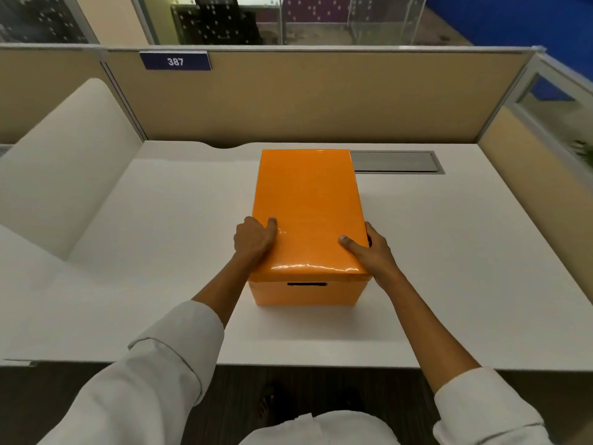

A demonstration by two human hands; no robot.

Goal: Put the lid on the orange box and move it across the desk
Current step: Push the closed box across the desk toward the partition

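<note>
An orange box [305, 293] stands in the middle of the white desk [160, 252], a dark handle slot in its near face. A glossy orange lid [308, 203] lies on top of it, covering the opening. My left hand [253, 239] grips the lid's left edge near the front corner, thumb on top. At the right edge, my right hand [372, 252] holds the lid the same way, thumb on top and fingers down the side.
A grey metal cable hatch [398, 162] is set into the desk behind the box on the right. Beige partitions [321, 97] close off the back and right; one carries a blue plate marked 387 [175, 61]. A white curved divider [64, 175] stands at the left.
</note>
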